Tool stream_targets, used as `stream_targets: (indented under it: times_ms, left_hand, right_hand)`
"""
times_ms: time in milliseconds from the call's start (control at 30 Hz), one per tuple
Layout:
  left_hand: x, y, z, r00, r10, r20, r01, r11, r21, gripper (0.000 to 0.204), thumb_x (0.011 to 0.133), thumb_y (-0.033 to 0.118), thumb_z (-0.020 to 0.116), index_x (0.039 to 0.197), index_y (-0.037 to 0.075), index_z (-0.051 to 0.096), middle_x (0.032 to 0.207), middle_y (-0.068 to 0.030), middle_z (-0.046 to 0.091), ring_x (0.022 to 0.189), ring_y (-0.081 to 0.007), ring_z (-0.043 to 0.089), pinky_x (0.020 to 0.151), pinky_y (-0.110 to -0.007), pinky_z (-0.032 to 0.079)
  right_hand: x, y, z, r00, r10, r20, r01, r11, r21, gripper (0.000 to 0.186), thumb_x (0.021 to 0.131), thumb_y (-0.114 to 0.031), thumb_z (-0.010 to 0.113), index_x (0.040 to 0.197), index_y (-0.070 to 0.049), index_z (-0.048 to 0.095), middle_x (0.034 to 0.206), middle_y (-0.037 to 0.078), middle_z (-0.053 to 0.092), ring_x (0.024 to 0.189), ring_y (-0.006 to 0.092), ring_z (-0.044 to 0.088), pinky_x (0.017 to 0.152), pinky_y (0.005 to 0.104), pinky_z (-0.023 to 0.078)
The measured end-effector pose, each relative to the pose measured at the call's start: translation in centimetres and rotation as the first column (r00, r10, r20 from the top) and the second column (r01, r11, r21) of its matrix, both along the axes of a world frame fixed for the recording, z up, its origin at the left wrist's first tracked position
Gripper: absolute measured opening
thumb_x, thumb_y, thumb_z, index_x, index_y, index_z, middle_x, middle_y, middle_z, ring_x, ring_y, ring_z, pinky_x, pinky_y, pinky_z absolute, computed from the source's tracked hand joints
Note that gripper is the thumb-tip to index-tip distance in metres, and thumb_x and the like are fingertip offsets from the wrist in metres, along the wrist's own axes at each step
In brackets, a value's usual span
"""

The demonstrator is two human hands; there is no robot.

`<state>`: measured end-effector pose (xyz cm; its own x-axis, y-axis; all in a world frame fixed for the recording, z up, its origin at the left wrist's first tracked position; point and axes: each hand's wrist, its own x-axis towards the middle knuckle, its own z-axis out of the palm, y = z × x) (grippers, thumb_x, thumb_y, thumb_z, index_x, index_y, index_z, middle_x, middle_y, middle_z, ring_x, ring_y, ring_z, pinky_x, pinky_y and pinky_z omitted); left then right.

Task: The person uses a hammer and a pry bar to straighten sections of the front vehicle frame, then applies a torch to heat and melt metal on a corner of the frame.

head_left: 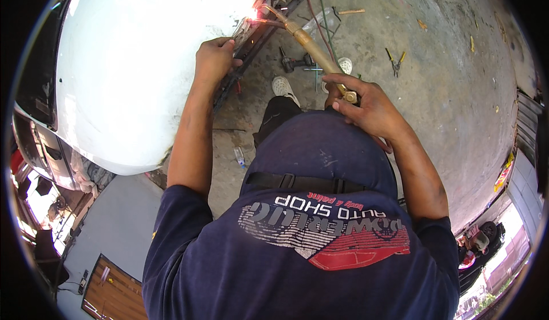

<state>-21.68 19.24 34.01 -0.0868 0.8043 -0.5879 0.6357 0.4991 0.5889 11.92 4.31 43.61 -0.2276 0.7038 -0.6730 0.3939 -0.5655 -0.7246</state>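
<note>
A person in a navy shirt stands over a concrete floor beside a glossy white vehicle panel. The right hand is wrapped around the valve end of a long brass torch, which slants up and to the left. Its narrow tip reaches the panel's far edge, where a bright glow lights the bare metal. The left hand is at that same edge, just below the glow, fingers bent in against the metal; whether they pinch a piece or only press on it cannot be told.

Across the shirt, upside down in this view, runs a large print with grey, white and red lettering above a red car-like shape. A clear bottle on the floor has a bluish label too small to read. At the right rim, the print on a yellow and red item is likewise illegible.

Beyond the person's white shoe lies a dark power drill; pliers with yellow handles lie well apart to the right. A red hose and a green hose run close together near the torch.
</note>
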Motion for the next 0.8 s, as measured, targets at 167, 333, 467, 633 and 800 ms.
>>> stream_targets:
  times_ms: [167,333,467,633,800]
  left_hand:
    - [-0.5,-0.9,1.2,0.996,0.059,0.067,-0.056,0.998,-0.041,0.039,0.111,0.021,0.065,0.137,-0.006,0.076,0.099,-0.0137,0.081,0.078,-0.0181,0.081,0.062,-0.029,0.056]
    - [-0.4,-2.5,2.4,0.987,0.103,0.122,-0.103,0.995,-0.006,0.036,0.11,0.013,0.062,0.139,-0.007,0.073,0.109,-0.0129,0.08,0.088,-0.0175,0.08,0.065,-0.028,0.058]
    - [0.1,-4.2,4.7,0.992,-0.033,0.119,0.027,0.998,0.052,0.033,0.106,0.008,0.067,0.137,0.0,0.078,0.119,-0.0126,0.078,0.099,-0.0163,0.075,0.073,-0.029,0.06]
    - [3.8,-5.0,7.9,0.969,-0.243,0.042,0.211,0.905,0.37,0.033,0.102,0.004,0.074,0.134,0.003,0.079,0.118,-0.0093,0.073,0.095,-0.015,0.072,0.08,-0.029,0.058]
    - [9.1,-3.2,9.6,0.937,-0.272,0.221,0.112,0.83,0.546,0.031,0.095,0.008,0.084,0.126,0.003,0.081,0.118,-0.0112,0.076,0.096,-0.0181,0.073,0.088,-0.032,0.057]
  right_hand:
    - [2.1,-0.6,1.7,0.987,-0.14,-0.08,0.132,0.987,-0.094,0.057,0.101,-0.007,0.076,0.156,-0.018,0.067,0.108,-0.001,0.069,0.075,0.0108,0.064,0.068,0.0294,0.057]
    - [4.4,-2.1,2.6,0.969,-0.227,-0.099,0.215,0.969,-0.118,0.059,0.101,-0.004,0.073,0.158,-0.016,0.064,0.111,-0.001,0.067,0.072,0.0083,0.062,0.062,0.0253,0.053]
    - [5.5,-4.1,2.3,0.946,-0.322,-0.034,0.315,0.94,-0.135,0.058,0.102,-0.004,0.075,0.157,-0.017,0.066,0.106,-0.001,0.066,0.073,0.0098,0.063,0.065,0.0275,0.055]
    - [5.8,-6.7,3.0,0.904,-0.427,0.019,0.426,0.896,-0.122,0.057,0.101,-0.003,0.076,0.156,-0.017,0.068,0.106,0.0,0.067,0.075,0.0092,0.063,0.069,0.0277,0.057]
    - [5.8,-7.9,5.7,0.936,-0.347,0.056,0.351,0.932,-0.087,0.055,0.099,-0.008,0.081,0.152,-0.018,0.07,0.111,0.005,0.073,0.088,0.0169,0.071,0.081,0.0332,0.061]
